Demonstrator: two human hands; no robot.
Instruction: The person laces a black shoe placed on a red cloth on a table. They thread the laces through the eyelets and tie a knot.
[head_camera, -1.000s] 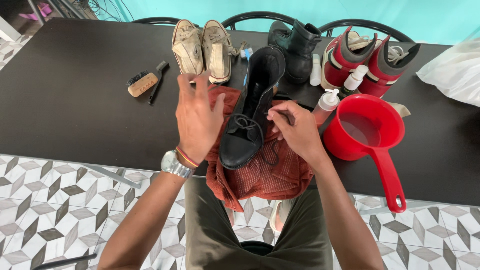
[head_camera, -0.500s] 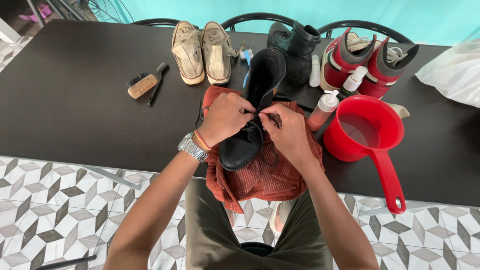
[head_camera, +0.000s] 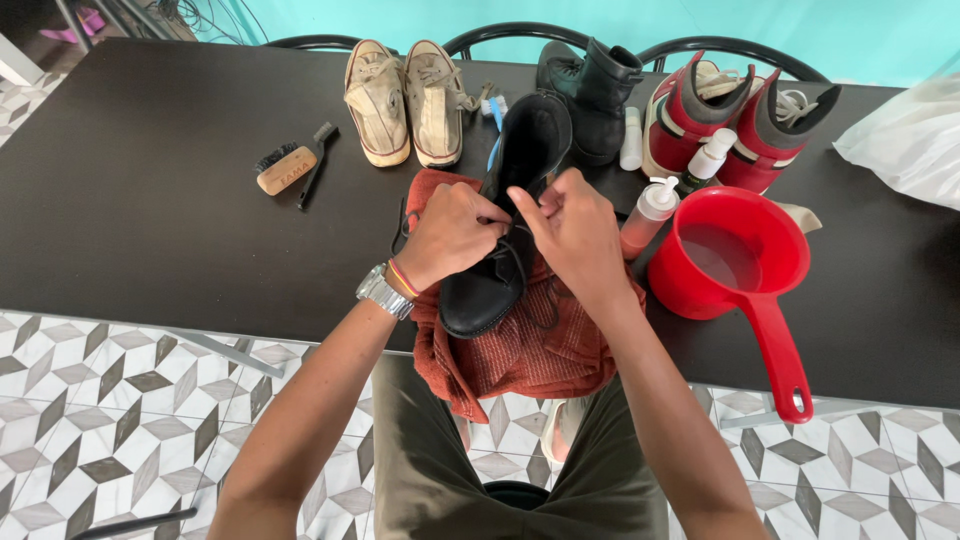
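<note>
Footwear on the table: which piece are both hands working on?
The black boot lying on the rust-red cloth, under the left hand and right hand; all other footwear stands untouched farther back.

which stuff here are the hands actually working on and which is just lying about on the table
In hand:
left hand and right hand at the laces of the black boot
rust-red cloth under that boot

Lying about:
pair of white sneakers
brushes
second black boot
red high-tops
bottles
red scoop
white bag
</note>
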